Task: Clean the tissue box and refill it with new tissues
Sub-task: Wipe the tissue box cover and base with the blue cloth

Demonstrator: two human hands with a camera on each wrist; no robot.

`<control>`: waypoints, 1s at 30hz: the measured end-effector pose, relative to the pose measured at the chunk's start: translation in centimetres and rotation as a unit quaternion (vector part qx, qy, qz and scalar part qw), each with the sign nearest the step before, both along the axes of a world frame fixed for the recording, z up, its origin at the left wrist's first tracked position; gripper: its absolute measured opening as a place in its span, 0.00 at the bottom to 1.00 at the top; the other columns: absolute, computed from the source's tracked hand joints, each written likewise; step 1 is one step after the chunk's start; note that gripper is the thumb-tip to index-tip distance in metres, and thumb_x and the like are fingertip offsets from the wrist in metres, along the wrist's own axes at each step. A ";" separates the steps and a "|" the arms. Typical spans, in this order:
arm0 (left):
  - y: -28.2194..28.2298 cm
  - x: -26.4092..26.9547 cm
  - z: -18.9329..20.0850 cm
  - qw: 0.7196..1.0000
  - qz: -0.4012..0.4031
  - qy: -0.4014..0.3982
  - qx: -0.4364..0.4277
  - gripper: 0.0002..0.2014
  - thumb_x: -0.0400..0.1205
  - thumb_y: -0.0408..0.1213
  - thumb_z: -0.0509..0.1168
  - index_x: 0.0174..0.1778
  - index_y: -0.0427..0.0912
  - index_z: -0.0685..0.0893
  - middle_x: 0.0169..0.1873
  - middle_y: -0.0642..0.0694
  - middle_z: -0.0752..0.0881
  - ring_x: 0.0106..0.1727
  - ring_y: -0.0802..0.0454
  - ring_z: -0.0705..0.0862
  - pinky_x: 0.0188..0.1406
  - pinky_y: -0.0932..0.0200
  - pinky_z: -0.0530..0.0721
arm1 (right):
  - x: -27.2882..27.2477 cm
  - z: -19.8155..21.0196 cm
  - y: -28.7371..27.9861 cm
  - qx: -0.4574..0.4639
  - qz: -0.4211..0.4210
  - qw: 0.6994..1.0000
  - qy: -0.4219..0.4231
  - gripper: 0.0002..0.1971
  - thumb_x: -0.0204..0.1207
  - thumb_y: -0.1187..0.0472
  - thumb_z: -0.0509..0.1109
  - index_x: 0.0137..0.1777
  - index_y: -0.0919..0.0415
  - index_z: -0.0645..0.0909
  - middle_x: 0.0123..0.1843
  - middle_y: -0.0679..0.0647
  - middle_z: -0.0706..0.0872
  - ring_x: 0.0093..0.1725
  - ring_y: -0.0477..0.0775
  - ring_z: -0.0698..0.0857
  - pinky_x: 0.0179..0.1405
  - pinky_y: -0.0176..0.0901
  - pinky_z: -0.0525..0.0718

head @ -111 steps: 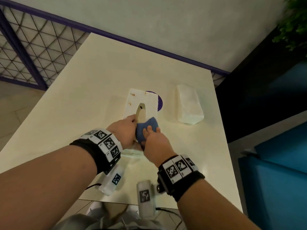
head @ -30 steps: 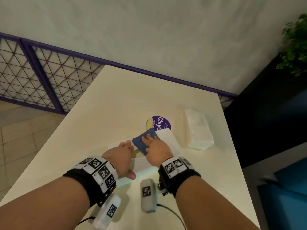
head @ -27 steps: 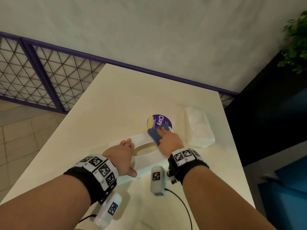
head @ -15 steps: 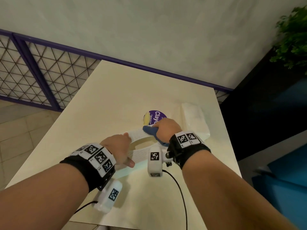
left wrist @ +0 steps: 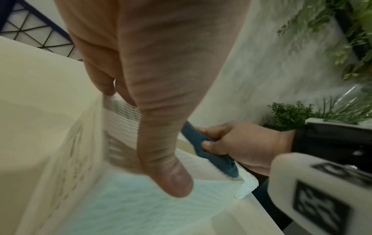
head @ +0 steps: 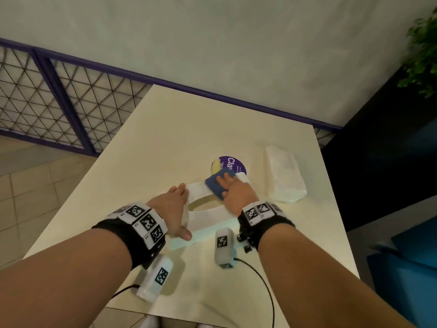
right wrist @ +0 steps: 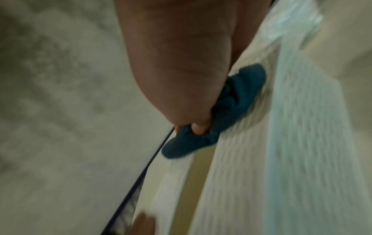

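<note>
A white tissue box (head: 208, 216) with an oval opening on top lies crosswise on the cream table (head: 179, 129). My left hand (head: 176, 204) clamps its left end, fingers over the top and far edge and thumb down the near face; the left wrist view shows that thumb on the box (left wrist: 130, 206). My right hand (head: 236, 191) grips a folded blue cloth (head: 216, 185) and presses it on the box top, right of the opening. In the blurred right wrist view the fingers (right wrist: 199, 127) bunch the cloth (right wrist: 233, 101) against the box (right wrist: 302, 143). A wrapped pack of new tissues (head: 285, 178) lies to the right.
A round purple sticker or lid (head: 230, 163) lies on the table just behind the box. A purple railing with wire mesh (head: 59, 102) runs along the far and left sides. A wall stands behind, a plant (head: 423, 50) at far right. A cable (head: 260, 280) trails from my right wrist.
The box, lengthwise earlier, now lies crosswise. My right hand swept the cloth to the box's right end and has come back a little toward the opening. The left hand keeps its hold.
</note>
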State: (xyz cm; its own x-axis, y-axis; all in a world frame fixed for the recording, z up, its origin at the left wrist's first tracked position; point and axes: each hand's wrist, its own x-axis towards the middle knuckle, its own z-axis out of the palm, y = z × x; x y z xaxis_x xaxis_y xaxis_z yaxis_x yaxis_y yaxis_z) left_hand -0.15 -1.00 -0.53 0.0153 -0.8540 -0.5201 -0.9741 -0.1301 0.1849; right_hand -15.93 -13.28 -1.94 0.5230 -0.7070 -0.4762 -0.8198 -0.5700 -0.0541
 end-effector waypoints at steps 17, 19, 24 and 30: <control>1.8 1.1 0.2 0.996 0.074 0.012 -0.042 0.61 0.65 0.65 0.74 0.84 0.36 0.48 0.85 0.41 0.46 0.84 0.43 0.57 0.80 0.46 0.63 | -2.8 5.0 1.4 0.037 -0.156 0.976 -0.149 0.23 0.84 0.60 0.57 0.80 0.59 0.67 0.77 0.62 0.75 0.74 0.63 0.74 0.71 0.49 0.72; 2.1 1.2 0.2 0.994 0.096 0.024 -0.046 0.61 0.64 0.64 0.76 0.83 0.37 0.53 0.85 0.43 0.50 0.81 0.43 0.63 0.76 0.46 0.70 | -2.9 1.6 3.0 0.005 -0.153 0.984 -0.086 0.27 0.87 0.57 0.50 0.85 0.55 0.51 0.86 0.58 0.55 0.84 0.61 0.58 0.80 0.54 0.59; 1.8 1.1 0.3 0.991 0.110 0.045 -0.063 0.54 0.65 0.56 0.79 0.81 0.38 0.60 0.83 0.46 0.58 0.79 0.46 0.67 0.74 0.52 0.70 | 2.3 -0.9 9.0 0.006 -0.113 0.984 -0.135 0.28 0.87 0.56 0.49 0.85 0.51 0.46 0.87 0.54 0.44 0.86 0.57 0.46 0.83 0.58 0.47; 1.3 1.5 0.3 0.993 0.092 0.034 -0.064 0.48 0.63 0.56 0.80 0.74 0.40 0.69 0.75 0.45 0.67 0.72 0.47 0.73 0.66 0.56 0.73 | 2.6 -0.5 9.4 0.065 0.046 0.985 -0.151 0.25 0.86 0.52 0.50 0.83 0.44 0.54 0.87 0.47 0.49 0.86 0.51 0.49 0.82 0.58 0.45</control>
